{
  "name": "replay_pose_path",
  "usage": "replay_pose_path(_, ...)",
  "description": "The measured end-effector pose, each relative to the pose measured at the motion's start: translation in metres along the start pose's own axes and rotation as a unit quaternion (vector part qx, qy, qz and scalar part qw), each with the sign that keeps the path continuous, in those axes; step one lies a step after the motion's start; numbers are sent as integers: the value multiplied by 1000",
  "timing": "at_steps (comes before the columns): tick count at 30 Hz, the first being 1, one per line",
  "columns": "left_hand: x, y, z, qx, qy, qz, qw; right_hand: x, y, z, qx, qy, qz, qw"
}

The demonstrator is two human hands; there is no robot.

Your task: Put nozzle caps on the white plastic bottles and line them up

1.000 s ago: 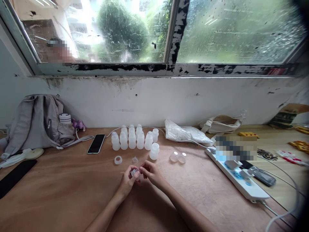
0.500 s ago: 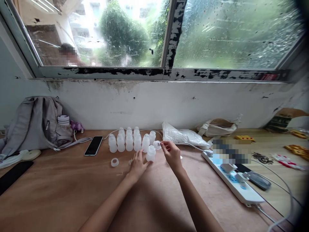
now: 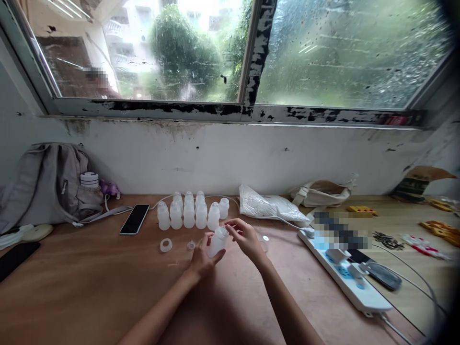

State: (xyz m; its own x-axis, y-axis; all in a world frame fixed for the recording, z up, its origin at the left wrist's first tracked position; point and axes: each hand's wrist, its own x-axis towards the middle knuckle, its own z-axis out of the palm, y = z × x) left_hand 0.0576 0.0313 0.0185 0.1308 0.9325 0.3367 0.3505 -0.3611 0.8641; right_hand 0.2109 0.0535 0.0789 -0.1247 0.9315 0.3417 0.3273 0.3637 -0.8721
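My left hand [image 3: 201, 258] is wrapped round a small white plastic bottle [image 3: 216, 242], lifted a little and tilted over the wooden table [image 3: 89, 282]. My right hand [image 3: 246, 237] pinches at the bottle's neck; whatever small part its fingers hold is hidden. Just behind stands a group of several identical white bottles [image 3: 189, 213]. A white ring-shaped cap [image 3: 166, 245] and a small clear piece [image 3: 190, 246] lie to the left of my hands. A clear round lid [image 3: 265, 241] shows just behind my right hand.
A black phone [image 3: 134, 219] lies left of the bottles, next to a grey backpack [image 3: 46, 184]. A white plastic bag [image 3: 269, 206] and a cream bag [image 3: 319, 194] lie by the wall. A white power strip [image 3: 345, 278] with plugs and cables sits at the right.
My left hand has taken up the lone bottle from the table and tilted it. My right hand has come from beside it onto the bottle's neck.
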Motion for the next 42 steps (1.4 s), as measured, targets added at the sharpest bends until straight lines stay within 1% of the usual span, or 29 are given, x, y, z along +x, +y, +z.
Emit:
replay_pose_path(2,-13,4,-12,-97,-38,-36,994,-1,-6,2,48,-52,26,997)
replay_pose_path(5,-28,4,-22,-232,-62,-76,968,-2,-11,8,105,-120,62,985)
replay_pose_path(7,-35,0,-24,-301,-74,-112,944,-3,-11,12,128,-143,79,978)
replay_pose_path(11,-39,-8,-25,-388,-135,-181,893,-4,-9,15,160,-167,99,968)
replay_pose_path(13,-38,-9,-26,-411,-159,-202,875,-4,-7,14,166,-177,105,964)
replay_pose_path(16,-36,-9,-28,-428,-168,-214,862,-5,-5,14,152,-182,110,965)
replay_pose_path(22,-37,-10,-27,-439,-169,-206,858,-6,-2,20,83,-150,105,979)
replay_pose_path(26,-37,-8,-27,-433,-177,-205,860,-6,-1,24,53,-133,94,985)
replay_pose_path(28,-37,-8,-28,-430,-181,-206,860,-6,2,25,51,-140,101,984)
replay_pose_path(31,-37,-8,-28,-442,-189,-205,853,-6,5,26,70,-161,118,977)
replay_pose_path(33,-37,-10,-29,-465,-193,-216,837,-5,4,25,93,-164,128,974)
replay_pose_path(34,-38,-12,-29,-483,-194,-230,822,-6,3,24,110,-164,130,972)
replay_pose_path(36,-39,-16,-30,-529,-191,-262,784,-6,-3,21,161,-169,124,964)
replay_pose_path(38,-41,-20,-30,-569,-190,-278,750,-7,-10,19,219,-190,117,950)
replay_pose_path(40,-42,-23,-31,-584,-197,-280,735,-9,-15,19,257,-223,123,932)
replay_pose_path(42,-43,-24,-32,-585,-204,-285,731,-11,-17,22,266,-246,133,923)
